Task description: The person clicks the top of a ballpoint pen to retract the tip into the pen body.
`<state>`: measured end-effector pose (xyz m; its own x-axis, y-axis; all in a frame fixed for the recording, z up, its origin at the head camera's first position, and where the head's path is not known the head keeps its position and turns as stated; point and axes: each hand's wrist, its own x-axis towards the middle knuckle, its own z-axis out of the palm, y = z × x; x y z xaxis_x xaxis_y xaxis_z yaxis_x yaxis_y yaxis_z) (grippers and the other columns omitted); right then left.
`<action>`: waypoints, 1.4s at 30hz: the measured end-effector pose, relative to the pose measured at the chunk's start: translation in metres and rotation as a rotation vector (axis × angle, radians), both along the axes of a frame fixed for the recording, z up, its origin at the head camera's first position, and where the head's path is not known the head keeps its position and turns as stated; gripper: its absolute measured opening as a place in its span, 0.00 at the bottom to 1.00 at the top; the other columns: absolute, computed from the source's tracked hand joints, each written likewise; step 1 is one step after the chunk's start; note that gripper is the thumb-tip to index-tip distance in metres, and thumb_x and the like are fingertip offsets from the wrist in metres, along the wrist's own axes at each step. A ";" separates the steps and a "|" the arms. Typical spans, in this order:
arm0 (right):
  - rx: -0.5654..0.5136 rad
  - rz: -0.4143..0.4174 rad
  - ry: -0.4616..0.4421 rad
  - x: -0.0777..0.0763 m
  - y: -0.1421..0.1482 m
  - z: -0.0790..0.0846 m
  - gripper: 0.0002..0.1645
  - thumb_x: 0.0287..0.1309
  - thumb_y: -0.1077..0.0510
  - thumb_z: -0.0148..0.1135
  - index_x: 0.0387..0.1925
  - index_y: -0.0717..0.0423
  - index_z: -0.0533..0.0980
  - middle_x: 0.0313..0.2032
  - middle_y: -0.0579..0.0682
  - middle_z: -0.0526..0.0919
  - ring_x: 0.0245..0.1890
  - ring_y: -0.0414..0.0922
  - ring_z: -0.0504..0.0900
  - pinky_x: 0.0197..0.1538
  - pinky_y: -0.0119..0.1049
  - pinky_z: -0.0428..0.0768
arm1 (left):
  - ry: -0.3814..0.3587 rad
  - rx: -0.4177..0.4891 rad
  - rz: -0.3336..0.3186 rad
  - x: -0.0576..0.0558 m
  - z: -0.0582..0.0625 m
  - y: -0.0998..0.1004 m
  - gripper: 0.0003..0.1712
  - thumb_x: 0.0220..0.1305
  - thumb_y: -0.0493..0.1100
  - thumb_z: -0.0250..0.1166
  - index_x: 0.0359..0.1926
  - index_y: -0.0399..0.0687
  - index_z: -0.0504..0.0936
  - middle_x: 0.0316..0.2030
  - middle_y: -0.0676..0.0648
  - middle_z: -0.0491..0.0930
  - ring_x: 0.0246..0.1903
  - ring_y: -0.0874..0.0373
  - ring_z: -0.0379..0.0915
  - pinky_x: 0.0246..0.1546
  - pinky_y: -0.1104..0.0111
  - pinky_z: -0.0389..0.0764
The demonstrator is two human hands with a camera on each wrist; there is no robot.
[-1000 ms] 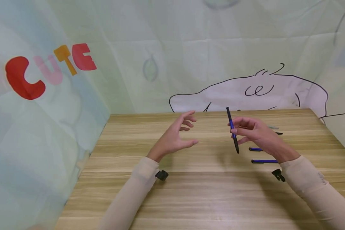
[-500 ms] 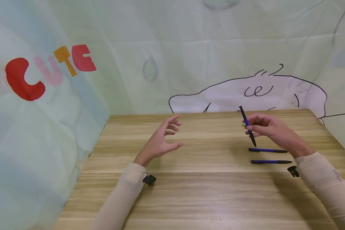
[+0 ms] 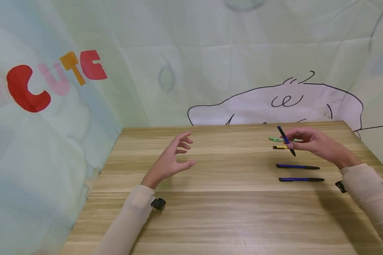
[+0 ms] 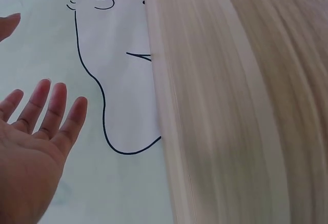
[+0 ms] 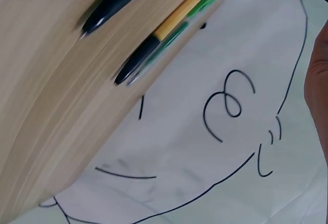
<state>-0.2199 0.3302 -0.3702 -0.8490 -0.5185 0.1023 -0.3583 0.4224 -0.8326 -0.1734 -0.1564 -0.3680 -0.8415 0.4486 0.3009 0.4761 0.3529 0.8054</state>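
Backdrop [image 3: 210,63]: pale printed cloth with a black cartoon outline [image 3: 242,100], behind a wood-grain worktop [image 3: 210,216].
Held pen [image 3: 283,134]: blue with a black tip, tilted, tip down and toward my right, at the right part of the worktop; from my head it crosses the yellow pen [image 3: 279,147]. Whether its tip touches anything I cannot tell.
Right grip [image 3: 312,141]: thumb and fingers pinched together on the barrel, with hold of that pen alone.
Yellow and green: the yellow pen and the green pen [image 3: 275,139] lie close together, the green one farther from me, both partly covered by my grip in the head view.
Blue pair: the far blue pen [image 3: 297,166] and the near blue pen [image 3: 301,179] lie roughly parallel, apart, tips to my right.
Row of pens: I judge the step to be placing, bringing this one to the others.
Gap between yellow and far blue: the likely spot; it would call for levelling the pen, lowering it and loosening my pinch without nudging its neighbours.
Left grip [image 3: 169,157]: fingers loosely curved, thumb well apart, holding nothing, well away from the pens.
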 end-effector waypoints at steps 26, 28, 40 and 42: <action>0.183 0.005 -0.087 -0.024 0.055 -0.033 0.18 0.65 0.65 0.65 0.56 0.59 0.81 0.49 0.51 0.86 0.44 0.40 0.83 0.43 0.30 0.82 | -0.014 -0.010 0.000 0.003 -0.005 -0.014 0.49 0.56 0.29 0.73 0.75 0.42 0.59 0.60 0.38 0.70 0.58 0.36 0.68 0.62 0.41 0.73; 0.203 0.008 -0.075 -0.026 0.058 -0.036 0.18 0.64 0.65 0.66 0.55 0.57 0.82 0.49 0.52 0.86 0.44 0.40 0.82 0.43 0.30 0.81 | -0.014 -0.014 0.001 0.002 -0.007 -0.014 0.49 0.56 0.29 0.73 0.75 0.42 0.59 0.60 0.38 0.70 0.58 0.36 0.68 0.62 0.41 0.73; 0.318 0.053 -0.008 -0.034 0.061 -0.049 0.16 0.61 0.60 0.71 0.51 0.51 0.85 0.43 0.48 0.86 0.39 0.37 0.78 0.42 0.27 0.76 | 0.032 -0.035 -0.029 -0.015 -0.031 -0.024 0.49 0.58 0.38 0.76 0.76 0.57 0.59 0.61 0.48 0.70 0.59 0.40 0.69 0.62 0.50 0.76; 0.333 0.054 -0.025 -0.034 0.061 -0.049 0.16 0.61 0.60 0.71 0.51 0.51 0.85 0.44 0.48 0.85 0.39 0.37 0.78 0.42 0.27 0.76 | 0.035 -0.037 -0.030 -0.015 -0.031 -0.024 0.49 0.59 0.39 0.76 0.76 0.58 0.60 0.61 0.48 0.70 0.59 0.40 0.70 0.62 0.50 0.76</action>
<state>-0.2542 0.3908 -0.4194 -0.8197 -0.5639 -0.1004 -0.3689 0.6538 -0.6607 -0.1888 -0.1799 -0.3991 -0.8170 0.4848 0.3122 0.5142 0.3678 0.7748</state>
